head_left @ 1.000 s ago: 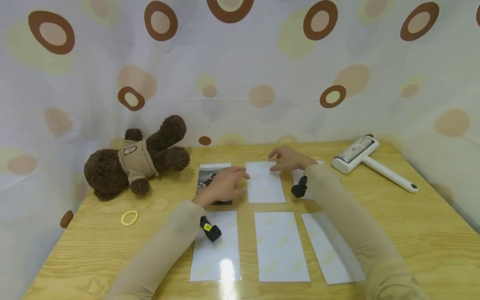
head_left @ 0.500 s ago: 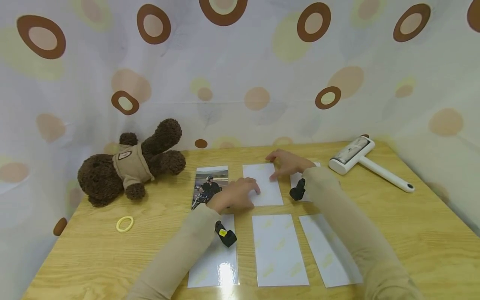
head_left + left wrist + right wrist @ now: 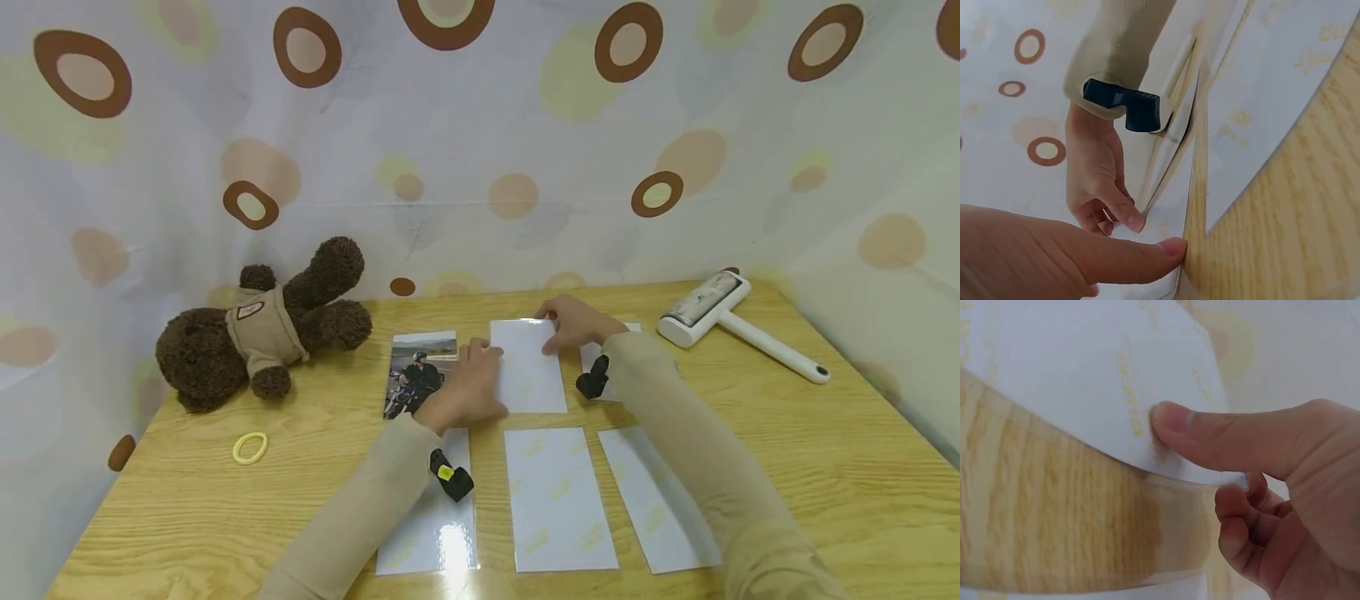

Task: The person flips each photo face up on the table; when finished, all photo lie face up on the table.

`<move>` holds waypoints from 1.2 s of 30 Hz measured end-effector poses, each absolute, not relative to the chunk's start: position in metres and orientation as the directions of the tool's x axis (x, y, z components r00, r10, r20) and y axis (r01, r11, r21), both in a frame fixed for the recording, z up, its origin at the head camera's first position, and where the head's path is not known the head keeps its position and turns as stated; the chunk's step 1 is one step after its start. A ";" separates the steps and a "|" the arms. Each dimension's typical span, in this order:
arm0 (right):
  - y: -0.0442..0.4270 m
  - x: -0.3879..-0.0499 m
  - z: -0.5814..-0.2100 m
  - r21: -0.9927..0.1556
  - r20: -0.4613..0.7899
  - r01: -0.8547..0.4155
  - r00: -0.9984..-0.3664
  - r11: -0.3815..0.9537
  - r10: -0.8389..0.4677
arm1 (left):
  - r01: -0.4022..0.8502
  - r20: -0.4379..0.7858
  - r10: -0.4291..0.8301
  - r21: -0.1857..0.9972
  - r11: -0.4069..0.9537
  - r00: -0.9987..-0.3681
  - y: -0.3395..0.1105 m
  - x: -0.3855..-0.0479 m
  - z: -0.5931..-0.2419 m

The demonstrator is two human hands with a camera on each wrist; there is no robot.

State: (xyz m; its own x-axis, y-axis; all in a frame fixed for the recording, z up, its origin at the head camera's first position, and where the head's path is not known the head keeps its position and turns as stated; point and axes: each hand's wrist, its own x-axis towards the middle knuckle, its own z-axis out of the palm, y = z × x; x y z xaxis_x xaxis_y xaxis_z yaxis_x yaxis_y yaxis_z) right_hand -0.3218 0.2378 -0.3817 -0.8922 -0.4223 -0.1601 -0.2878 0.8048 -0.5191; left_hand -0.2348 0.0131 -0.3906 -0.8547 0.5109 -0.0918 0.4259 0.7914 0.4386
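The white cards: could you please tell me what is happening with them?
A person's right hand pinches the far row's middle card near its far right corner, which seems slightly raised. The left hand is at its left edge. A photo lies face up to its left; four other cards lie white side up.

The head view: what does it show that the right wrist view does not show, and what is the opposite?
Only the head view shows the stuffed toy, the yellow ring, the roller, the motorcycle photo and the left hand.

Only the right wrist view shows yellow lettering on the held white card large enough to see letter shapes.

Both share the right hand holding that card, the wooden table and the patterned cloth.
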 end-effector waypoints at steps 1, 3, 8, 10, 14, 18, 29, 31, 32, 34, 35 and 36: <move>0.239 -0.322 -0.381 -0.522 -0.151 -0.289 -0.895 0.802 -0.421 | 0.394 -0.092 0.481 0.452 0.801 -0.872 0.013 -0.235 -0.391; 0.240 -0.322 -0.380 -0.542 -0.137 -0.280 -0.901 0.792 -0.413 | 0.330 -0.090 0.426 0.496 0.803 -0.900 0.013 -0.236 -0.391; 0.245 -0.322 -0.379 -0.585 -0.093 -0.292 -0.903 0.757 -0.420 | 0.254 -0.029 0.356 0.648 0.718 -0.934 0.008 -0.240 -0.394; 0.247 -0.323 -0.380 -0.594 -0.077 -0.300 -0.902 0.747 -0.424 | 0.250 0.006 0.353 0.716 0.651 -0.936 0.006 -0.243 -0.396; 0.250 -0.323 -0.381 -0.599 -0.065 -0.288 -0.913 0.747 -0.404 | 0.188 0.001 0.357 0.853 0.487 -0.934 0.003 -0.248 -0.397; 0.247 -0.322 -0.379 -0.683 -0.099 -0.218 -0.918 0.697 -0.384 | 0.134 -0.011 0.365 0.919 0.370 -0.931 0.003 -0.249 -0.395; 0.228 -0.313 -0.364 -0.903 -0.096 -0.119 -0.881 0.413 -0.464 | 0.179 0.076 0.568 0.976 0.127 -0.819 0.005 -0.247 -0.387; 0.229 -0.312 -0.361 -0.923 -0.080 -0.118 -0.872 0.366 -0.483 | 0.201 0.090 0.630 0.974 0.106 -0.771 0.006 -0.247 -0.388; 0.229 -0.312 -0.361 -0.931 -0.078 -0.114 -0.866 0.346 -0.495 | 0.213 0.095 0.654 0.971 0.104 -0.751 0.006 -0.248 -0.388; 0.231 -0.312 -0.361 -0.942 -0.071 -0.111 -0.857 0.318 -0.510 | 0.289 0.115 0.686 0.946 0.144 -0.718 0.007 -0.249 -0.391; 0.231 -0.312 -0.361 -0.944 -0.067 -0.112 -0.854 0.310 -0.516 | 0.338 0.124 0.696 0.924 0.179 -0.708 0.008 -0.250 -0.393; 0.232 -0.313 -0.362 -0.940 -0.064 -0.122 -0.854 0.319 -0.516 | 0.390 0.133 0.704 0.895 0.218 -0.698 0.009 -0.250 -0.393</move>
